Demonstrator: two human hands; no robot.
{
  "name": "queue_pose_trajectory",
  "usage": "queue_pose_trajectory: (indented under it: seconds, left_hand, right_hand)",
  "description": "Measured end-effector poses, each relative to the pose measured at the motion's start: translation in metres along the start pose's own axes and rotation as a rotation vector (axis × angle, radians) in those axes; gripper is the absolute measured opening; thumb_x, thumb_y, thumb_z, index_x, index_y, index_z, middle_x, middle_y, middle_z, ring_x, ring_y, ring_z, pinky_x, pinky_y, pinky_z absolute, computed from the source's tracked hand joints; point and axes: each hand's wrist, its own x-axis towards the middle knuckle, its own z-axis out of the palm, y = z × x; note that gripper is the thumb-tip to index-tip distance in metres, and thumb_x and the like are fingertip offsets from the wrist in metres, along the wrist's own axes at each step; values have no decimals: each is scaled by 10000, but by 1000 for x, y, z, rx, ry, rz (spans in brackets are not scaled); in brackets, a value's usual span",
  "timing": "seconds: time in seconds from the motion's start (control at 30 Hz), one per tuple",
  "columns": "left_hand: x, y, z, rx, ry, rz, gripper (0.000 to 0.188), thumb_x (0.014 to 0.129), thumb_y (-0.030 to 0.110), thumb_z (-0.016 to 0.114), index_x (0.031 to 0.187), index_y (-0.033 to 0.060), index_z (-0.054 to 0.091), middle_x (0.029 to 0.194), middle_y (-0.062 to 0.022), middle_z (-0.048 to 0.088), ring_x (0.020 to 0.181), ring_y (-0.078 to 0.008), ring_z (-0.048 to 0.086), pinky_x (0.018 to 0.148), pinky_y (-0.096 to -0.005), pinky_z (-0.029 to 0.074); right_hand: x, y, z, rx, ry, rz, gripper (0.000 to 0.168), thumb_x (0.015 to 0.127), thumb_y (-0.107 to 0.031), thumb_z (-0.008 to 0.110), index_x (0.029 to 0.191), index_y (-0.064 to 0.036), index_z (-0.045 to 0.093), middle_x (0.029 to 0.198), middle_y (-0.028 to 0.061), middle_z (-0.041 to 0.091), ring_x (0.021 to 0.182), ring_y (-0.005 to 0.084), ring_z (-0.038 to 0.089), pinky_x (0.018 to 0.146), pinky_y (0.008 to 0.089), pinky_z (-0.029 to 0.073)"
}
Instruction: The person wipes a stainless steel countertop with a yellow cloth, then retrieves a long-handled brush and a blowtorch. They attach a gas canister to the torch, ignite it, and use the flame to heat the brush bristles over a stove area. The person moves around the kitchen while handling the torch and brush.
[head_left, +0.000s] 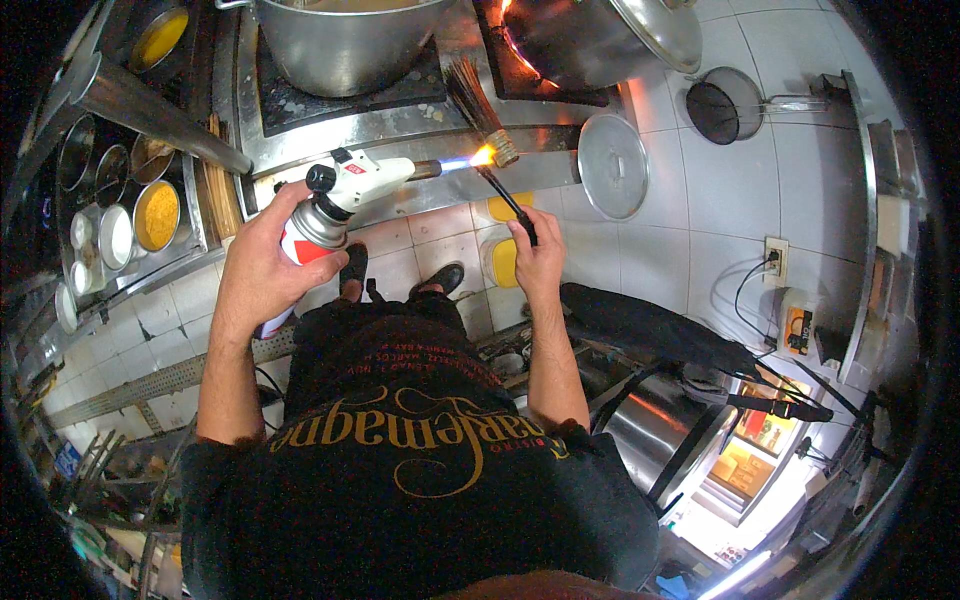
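My left hand (262, 259) is wrapped around the gas canister of a white blowtorch (367, 176). A blue and orange flame (472, 159) comes out of its metal nozzle, pointing right. In my right hand (541, 259) is a thin tool with a black handle (504, 191), its tip at the flame. Just beyond that tip lies a bundled stick brush (480, 105), dark bristles towards the stove and its bound end beside the flame. Whether the brush and the black handle are joined, I cannot tell.
A large metal pot (349, 45) stands on the stove; fire glows around a second pot (581, 41). A round lid (613, 166) leans at the tiled wall, under a hanging strainer (724, 105). Seasoning containers, one with yellow powder (157, 216), are at left. Yellow-topped tubs (504, 262) sit below.
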Motion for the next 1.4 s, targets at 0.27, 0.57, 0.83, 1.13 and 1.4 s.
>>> queue_pose_trajectory:
  seconds: [0.27, 0.57, 0.83, 1.13, 1.4]
  left_hand:
    - [-2, -2, 0, 27, -5, -7, 704, 656, 284, 838, 1266, 62, 565, 1066, -160, 693, 980, -342, 697, 854, -382, 533]
    - [-3, -2, 0, 58, -6, 25, 707, 660, 294, 835, 1275, 81, 560, 1044, -164, 702, 957, -354, 702, 833, -396, 539]
    - [-3, 3, -1, 52, -28, -22, 693, 660, 300, 835, 1269, 113, 562, 1009, -152, 709, 924, -342, 708, 815, -395, 543]
    - [-1, -4, 1, 75, -24, -26, 744, 657, 310, 850, 1304, 84, 559, 1091, -180, 699, 1006, -358, 694, 875, -395, 536]
    - [1, 3, -1, 78, -33, -55, 735, 668, 300, 852, 1304, 79, 558, 1109, -171, 697, 1012, -359, 691, 875, -396, 535]
  right_hand:
    - [2, 2, -4, -37, -3, -6, 285, 875, -135, 720, 1147, -59, 687, 1083, 149, 653, 1022, 319, 625, 901, 386, 501]
    - [6, 7, -13, -113, 17, -64, 257, 870, -115, 743, 1117, -54, 706, 1057, 128, 663, 1018, 280, 625, 902, 356, 495]
    - [7, 9, -15, -207, 35, -116, 256, 858, -155, 754, 1100, -80, 716, 1052, 114, 669, 1002, 291, 626, 889, 376, 487]
    - [7, 2, -16, -270, 43, -151, 277, 850, -182, 765, 1107, -92, 717, 1026, 111, 673, 971, 290, 625, 869, 382, 486]
    - [8, -4, -16, -260, 39, -137, 283, 845, -184, 772, 1107, -92, 719, 1024, 107, 676, 963, 287, 632, 856, 383, 495]
